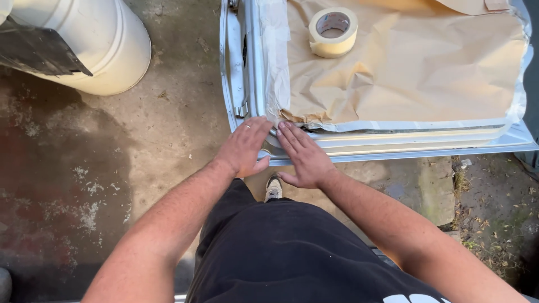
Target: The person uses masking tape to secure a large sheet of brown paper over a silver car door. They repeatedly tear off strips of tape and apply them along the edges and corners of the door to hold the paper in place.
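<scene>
Both of my hands rest flat on the near left corner of a silver metal panel (393, 150) that lies flat in front of me. My left hand (244, 147) presses the corner edge, fingers spread, a ring on one finger. My right hand (303, 157) lies beside it, fingertips touching the taped edge where brown masking paper (415, 67) meets the metal. Neither hand holds anything. A roll of cream masking tape (333, 32) sits on the paper at the far side, well beyond my hands.
A large white drum (95, 50) stands at the upper left on stained concrete ground (84, 185). A stone block (435, 188) lies under the panel's near edge at the right, with dirt and dry leaves beyond. My shoe (273, 188) shows below my hands.
</scene>
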